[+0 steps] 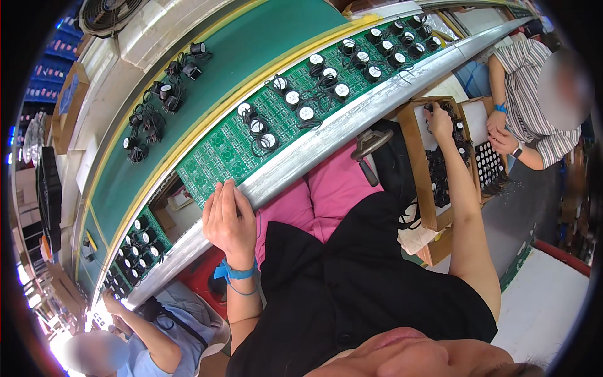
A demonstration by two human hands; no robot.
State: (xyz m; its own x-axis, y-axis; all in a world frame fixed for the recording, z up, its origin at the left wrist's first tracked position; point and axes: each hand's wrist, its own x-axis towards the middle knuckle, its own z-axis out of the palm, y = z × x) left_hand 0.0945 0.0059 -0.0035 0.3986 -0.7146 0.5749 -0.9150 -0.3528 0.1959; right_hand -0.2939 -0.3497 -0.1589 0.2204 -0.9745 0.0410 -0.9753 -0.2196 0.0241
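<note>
a black shirt (352, 276) fronts a green board (217, 164) bearing white-topped black cylinders (292, 99).

Circuit board (212, 164) ahead, components (292, 99) on it, box (425, 185) right

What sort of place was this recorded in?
Likely an electronics assembly line: circuit boards with round, corded parts lie along a metal rail, and a cardboard box holds similar parts.
</note>
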